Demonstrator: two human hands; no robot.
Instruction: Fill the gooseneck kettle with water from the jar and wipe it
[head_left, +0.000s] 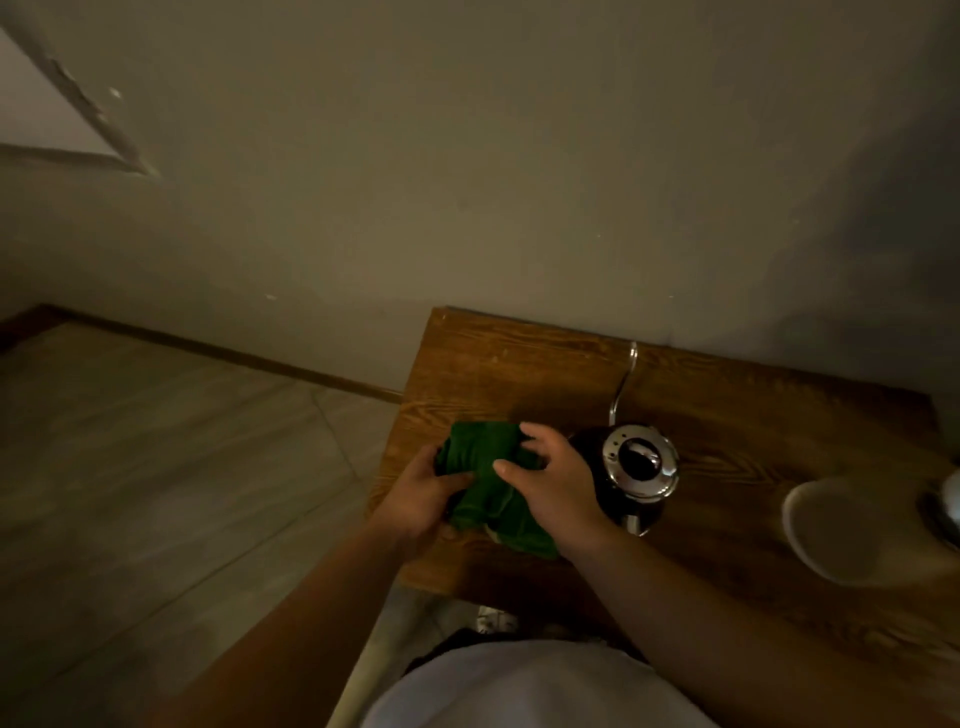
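both hands (488, 491) bunch the crumpled green cloth (491, 488) at lower centre — the lidded, dark chrome gooseneck kettle (631, 470) stands just right on the wooden bench (753, 426); a careless swipe could tip it.

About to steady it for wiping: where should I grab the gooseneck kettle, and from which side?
Take the gooseneck kettle by its handle, which seems to sit on the near side, opposite the thin spout pointing toward the wall. Come from the near edge with the right hand; the spout is too slender to hold.
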